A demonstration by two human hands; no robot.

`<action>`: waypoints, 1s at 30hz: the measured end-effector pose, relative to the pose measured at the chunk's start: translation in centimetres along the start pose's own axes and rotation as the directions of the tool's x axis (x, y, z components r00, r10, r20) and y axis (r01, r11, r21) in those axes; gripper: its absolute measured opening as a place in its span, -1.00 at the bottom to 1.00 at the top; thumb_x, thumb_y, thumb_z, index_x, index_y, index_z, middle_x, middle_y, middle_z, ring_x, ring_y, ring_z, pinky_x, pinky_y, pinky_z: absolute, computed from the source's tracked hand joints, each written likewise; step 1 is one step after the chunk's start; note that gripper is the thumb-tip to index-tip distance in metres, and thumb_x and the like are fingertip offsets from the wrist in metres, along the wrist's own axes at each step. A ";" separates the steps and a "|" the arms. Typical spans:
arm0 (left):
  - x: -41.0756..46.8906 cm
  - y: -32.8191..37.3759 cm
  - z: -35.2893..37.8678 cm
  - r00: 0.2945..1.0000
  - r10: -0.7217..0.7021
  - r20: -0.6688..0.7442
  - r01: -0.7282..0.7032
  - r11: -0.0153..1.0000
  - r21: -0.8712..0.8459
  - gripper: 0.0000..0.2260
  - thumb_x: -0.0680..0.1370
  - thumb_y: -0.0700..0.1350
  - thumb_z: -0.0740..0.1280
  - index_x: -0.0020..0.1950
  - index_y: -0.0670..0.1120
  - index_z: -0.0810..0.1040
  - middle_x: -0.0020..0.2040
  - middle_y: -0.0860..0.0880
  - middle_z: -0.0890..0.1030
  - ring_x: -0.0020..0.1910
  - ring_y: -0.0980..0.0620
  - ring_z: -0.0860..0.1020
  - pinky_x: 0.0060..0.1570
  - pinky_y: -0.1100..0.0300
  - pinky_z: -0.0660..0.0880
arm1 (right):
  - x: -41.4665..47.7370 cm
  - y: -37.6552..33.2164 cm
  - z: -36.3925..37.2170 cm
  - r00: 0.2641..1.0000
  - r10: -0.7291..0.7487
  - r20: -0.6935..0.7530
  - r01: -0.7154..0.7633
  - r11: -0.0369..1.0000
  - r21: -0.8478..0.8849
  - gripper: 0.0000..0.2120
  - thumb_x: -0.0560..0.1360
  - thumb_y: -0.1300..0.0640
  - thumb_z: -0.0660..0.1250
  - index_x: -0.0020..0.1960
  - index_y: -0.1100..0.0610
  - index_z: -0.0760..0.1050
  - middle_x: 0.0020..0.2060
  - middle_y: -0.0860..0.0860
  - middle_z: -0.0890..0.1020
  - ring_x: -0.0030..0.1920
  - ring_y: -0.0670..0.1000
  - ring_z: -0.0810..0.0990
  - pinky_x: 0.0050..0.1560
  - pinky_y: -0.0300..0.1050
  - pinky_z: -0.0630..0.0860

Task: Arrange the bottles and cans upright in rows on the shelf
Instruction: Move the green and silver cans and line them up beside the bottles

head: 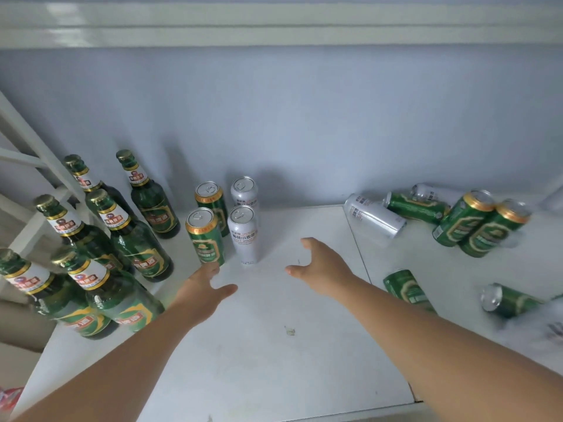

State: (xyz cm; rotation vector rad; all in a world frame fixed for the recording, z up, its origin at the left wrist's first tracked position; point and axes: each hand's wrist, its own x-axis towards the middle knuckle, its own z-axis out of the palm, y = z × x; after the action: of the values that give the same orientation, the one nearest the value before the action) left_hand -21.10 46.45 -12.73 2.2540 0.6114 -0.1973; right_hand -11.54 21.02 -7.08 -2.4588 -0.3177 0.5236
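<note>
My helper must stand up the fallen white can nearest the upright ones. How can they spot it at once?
On the white shelf, look to the toppled cans at the right. The white can is the leftmost of them, lying on its side just past the board seam. Its neighbours are green, and the other white one lies further back, half hidden.

Bare shelf (274,345) runs open from 6 to the back wall (304,132) at 12. 6 upright bottles (134,239) block 9, 4 standing cans (243,239) block 11, and fallen cans (475,226) litter 2 to 4.
</note>
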 end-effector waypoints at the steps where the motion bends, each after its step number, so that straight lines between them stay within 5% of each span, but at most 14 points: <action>1: -0.3 0.7 0.3 1.000 0.014 0.006 -0.014 1.000 0.005 -0.33 0.51 0.10 0.49 0.54 -0.03 0.33 0.49 0.02 0.46 0.44 -0.02 0.43 0.38 0.07 0.35 | -0.8 0.7 -0.6 1.000 0.004 -0.005 -0.004 1.000 0.008 -0.22 0.51 -0.16 0.43 0.60 0.04 0.18 0.52 -0.01 0.35 0.45 0.05 0.42 0.39 -0.03 0.39; 11: -5.3 10.0 7.8 0.980 0.181 0.078 -0.188 0.977 0.098 -0.38 0.50 0.07 0.50 0.51 0.01 0.37 0.46 0.04 0.48 0.45 0.05 0.42 0.28 0.17 0.33 | -10.1 9.4 -5.5 0.993 0.054 -0.109 -0.042 0.993 0.110 -0.24 0.51 -0.15 0.43 0.59 0.06 0.22 0.53 -0.01 0.35 0.50 0.02 0.35 0.42 -0.12 0.31; 21: -14.2 18.0 18.7 0.931 0.306 0.200 -0.336 0.931 0.139 -0.37 0.50 0.07 0.51 0.51 -0.01 0.38 0.45 0.07 0.48 0.44 0.08 0.44 0.31 0.22 0.31 | -20.6 19.2 -7.7 0.977 0.144 -0.160 -0.106 0.969 0.222 -0.35 0.46 -0.18 0.44 0.45 0.03 0.37 0.24 -0.06 0.57 0.15 0.00 0.58 0.15 -0.05 0.54; 25: -16.1 20.2 21.3 0.912 0.346 0.221 -0.382 0.912 0.149 -0.37 0.50 0.07 0.51 0.51 -0.02 0.38 0.46 0.05 0.48 0.44 0.06 0.44 0.36 0.16 0.33 | -23.6 22.7 -8.9 0.967 0.165 -0.195 -0.121 0.968 0.220 -0.27 0.49 -0.19 0.41 0.55 0.04 0.27 0.46 -0.03 0.45 0.42 0.03 0.43 0.33 -0.08 0.41; 30: -17.5 21.5 23.7 0.893 0.363 0.266 -0.409 0.901 0.144 -0.36 0.48 0.03 0.53 0.51 0.02 0.38 0.46 0.02 0.49 0.44 0.04 0.44 0.40 0.11 0.35 | -25.7 26.0 -9.6 0.949 0.232 -0.212 -0.168 0.944 0.283 -0.31 0.52 -0.18 0.39 0.55 0.00 0.26 0.48 -0.05 0.43 0.46 0.01 0.41 0.39 -0.07 0.37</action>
State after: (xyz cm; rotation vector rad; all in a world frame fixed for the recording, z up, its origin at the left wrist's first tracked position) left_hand -24.78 10.32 -9.35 2.4423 0.0075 -0.3262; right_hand -27.61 -13.12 -8.05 -2.2736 0.1009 0.3183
